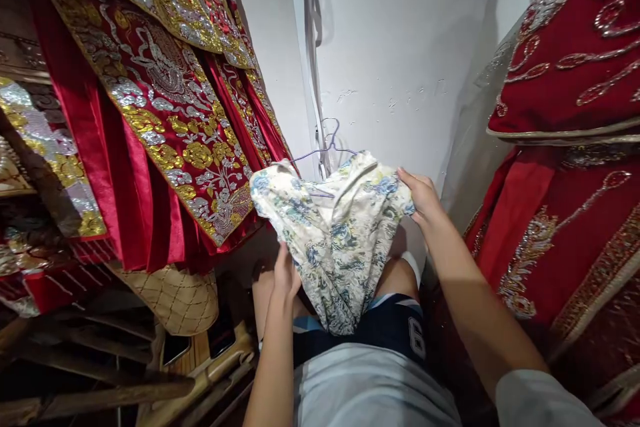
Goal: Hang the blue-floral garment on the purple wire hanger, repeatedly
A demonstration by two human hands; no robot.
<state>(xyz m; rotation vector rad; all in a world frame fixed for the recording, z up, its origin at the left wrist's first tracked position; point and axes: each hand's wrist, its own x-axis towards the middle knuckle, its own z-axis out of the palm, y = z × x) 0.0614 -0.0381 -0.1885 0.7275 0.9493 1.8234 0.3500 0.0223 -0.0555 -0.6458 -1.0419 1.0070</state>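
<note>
A short-sleeved floral blouse [345,240], cream with blue and green print, spreads out in front of me over my lap. It sits on a thin purple wire hanger [334,140], whose hook points up beside a white metal upright; whether the hook rests on it I cannot tell. My right hand [423,197] pinches the blouse's right-hand sleeve between thumb and fingers. Lower down, my left hand [287,275] is closed on the garment's left side edge, with its fingertips partly hidden behind the cloth.
Red costumes with gold and silver sequins [170,113] hang on the left, and another beaded red costume [565,213] hangs close on the right. A slotted metal upright [306,47] stands at the white wall [400,33]. Wooden bamboo-like furniture [200,373] is low at left.
</note>
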